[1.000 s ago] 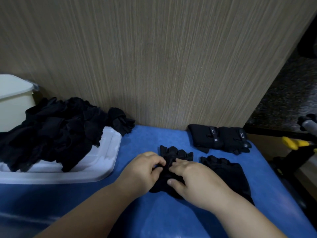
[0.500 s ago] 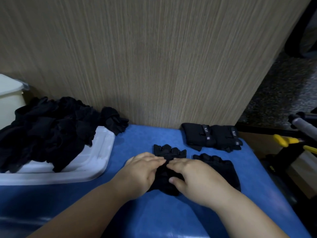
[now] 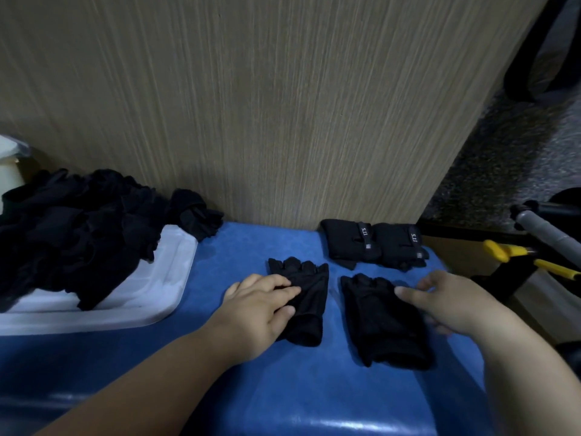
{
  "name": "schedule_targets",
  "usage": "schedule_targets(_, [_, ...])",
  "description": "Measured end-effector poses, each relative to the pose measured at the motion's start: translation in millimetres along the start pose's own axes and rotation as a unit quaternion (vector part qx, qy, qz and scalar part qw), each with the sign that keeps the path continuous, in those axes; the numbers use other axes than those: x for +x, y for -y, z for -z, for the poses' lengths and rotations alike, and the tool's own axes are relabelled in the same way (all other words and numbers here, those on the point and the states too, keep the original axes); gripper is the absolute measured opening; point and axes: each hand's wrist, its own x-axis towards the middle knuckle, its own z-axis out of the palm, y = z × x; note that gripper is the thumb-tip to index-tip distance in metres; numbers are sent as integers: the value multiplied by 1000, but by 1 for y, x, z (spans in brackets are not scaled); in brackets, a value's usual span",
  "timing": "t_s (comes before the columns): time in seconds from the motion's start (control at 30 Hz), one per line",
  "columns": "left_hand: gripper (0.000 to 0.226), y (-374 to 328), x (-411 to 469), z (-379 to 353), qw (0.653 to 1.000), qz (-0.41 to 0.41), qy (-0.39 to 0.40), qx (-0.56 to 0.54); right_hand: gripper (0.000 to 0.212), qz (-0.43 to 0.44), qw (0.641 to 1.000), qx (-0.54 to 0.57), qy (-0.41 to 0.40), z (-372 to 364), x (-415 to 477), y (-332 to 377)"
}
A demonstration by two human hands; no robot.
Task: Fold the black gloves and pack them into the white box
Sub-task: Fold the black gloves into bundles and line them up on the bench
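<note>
Two black fingerless gloves lie side by side on the blue table top (image 3: pixel 251 372). My left hand (image 3: pixel 261 309) rests flat on the left glove (image 3: pixel 311 297), fingers and thumb laid over its left edge. My right hand (image 3: pixel 452 306) hovers at the right edge of the right glove (image 3: pixel 380 328), its thumb tip touching the fabric and its fingers loosely bent. A folded pair of gloves (image 3: pixel 374 243) with small white labels sits at the back right. The shallow white box (image 3: pixel 169 278) stands at the left under a heap of black gloves (image 3: pixel 78 234).
A wood-grain panel (image 3: pixel 283 105) rises directly behind the table. A pale bin (image 3: pixel 9 174) shows at the far left edge. Right of the table are yellow-handled tools (image 3: pixel 515 253), a grey handle (image 3: pixel 547 231) and speckled floor.
Both hands were pinching the left glove together. My right hand has let go and moved right to the second glove, while my left hand stays on the first one. The camera has tilted slightly.
</note>
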Motion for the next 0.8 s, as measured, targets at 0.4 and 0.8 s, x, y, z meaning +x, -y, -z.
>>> schedule_targets(0.4, [43,-14,1,-3,999,-2,-28,-32,33,21,962,262,70,-33,14,10])
schedule_targets(0.8, [36,-8,1,2,992,-11,-80,-99,33,142,811,505,259,-28,-5,39])
